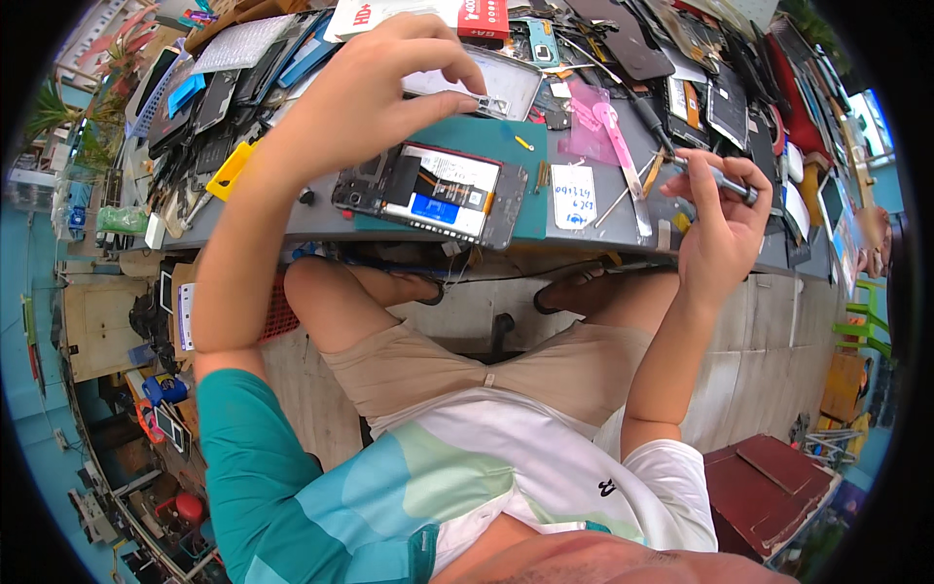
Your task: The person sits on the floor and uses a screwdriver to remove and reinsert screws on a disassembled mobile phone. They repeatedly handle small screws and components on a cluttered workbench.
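Observation:
An opened phone lies with its inside up, partly on a teal mat, its white and blue battery showing. Above it, my left hand reaches over a pale shallow tray. Its thumb and forefinger come together at a small silvery part, too small to name. At the right of the bench, my right hand is closed around a dark grey screwdriver, held off the surface. A small yellow-tipped piece rests on the mat.
A white card with handwriting, a pink strap-like tool and tweezers lie right of the phone. A yellow holder sits at the left. Piles of phones and parts crowd the back and right. A red-and-white box stands behind.

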Available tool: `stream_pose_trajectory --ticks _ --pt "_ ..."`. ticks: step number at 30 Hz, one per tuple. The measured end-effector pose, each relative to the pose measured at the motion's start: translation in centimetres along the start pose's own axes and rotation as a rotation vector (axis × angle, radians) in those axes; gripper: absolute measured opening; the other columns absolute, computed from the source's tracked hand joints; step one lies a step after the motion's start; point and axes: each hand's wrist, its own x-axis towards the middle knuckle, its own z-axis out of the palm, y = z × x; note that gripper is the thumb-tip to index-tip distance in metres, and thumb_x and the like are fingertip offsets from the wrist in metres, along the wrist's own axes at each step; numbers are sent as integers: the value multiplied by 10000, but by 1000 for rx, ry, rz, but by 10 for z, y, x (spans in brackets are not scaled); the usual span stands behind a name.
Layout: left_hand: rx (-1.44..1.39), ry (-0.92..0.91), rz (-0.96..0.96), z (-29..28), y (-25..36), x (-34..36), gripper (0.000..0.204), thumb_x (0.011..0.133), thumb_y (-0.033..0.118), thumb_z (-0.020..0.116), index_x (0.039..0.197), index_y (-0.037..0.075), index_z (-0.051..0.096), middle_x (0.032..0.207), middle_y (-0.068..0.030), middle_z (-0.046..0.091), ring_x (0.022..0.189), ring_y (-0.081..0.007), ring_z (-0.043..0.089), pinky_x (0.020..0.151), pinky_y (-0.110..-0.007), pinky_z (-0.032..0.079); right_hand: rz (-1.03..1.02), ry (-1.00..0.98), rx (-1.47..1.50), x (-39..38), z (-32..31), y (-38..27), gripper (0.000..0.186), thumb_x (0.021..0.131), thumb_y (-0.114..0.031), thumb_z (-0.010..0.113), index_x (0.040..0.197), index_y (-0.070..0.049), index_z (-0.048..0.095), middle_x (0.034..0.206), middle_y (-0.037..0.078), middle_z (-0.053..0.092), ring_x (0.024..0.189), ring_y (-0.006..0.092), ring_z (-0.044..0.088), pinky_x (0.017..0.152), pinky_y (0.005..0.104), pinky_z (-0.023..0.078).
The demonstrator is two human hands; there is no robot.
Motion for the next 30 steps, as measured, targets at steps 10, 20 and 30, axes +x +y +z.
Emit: stream_pose_trajectory --ticks 10,20,30 --pt "-2 -383 -55 10 -35 40 215 944 225 823 1068 76 730 1124 -52 676 1117 -253 645 891 -376 523 21 -6 30 -4 -9 3 380 989 111 700 1271 -32 489 1083 298 762 769 249 740 715 339 628" --pt "-92 -354 -187 15 -43 37 176 941 157 821 1021 49 707 961 -58 653 892 -210 589 812 -351 491 -15 -42 50 -4 -9 5 404 990 112 699 1303 -24 481 1104 322 740 927 280 761 711 374 673" --pt "29 -239 -350 10 -46 28 183 948 164 810 1012 26 708 941 -60 652 868 -205 608 751 -347 482 19 -32 43 -4 -4 1 401 984 86 729 1285 -36 494 1101 310 752 796 246 736 732 339 639"
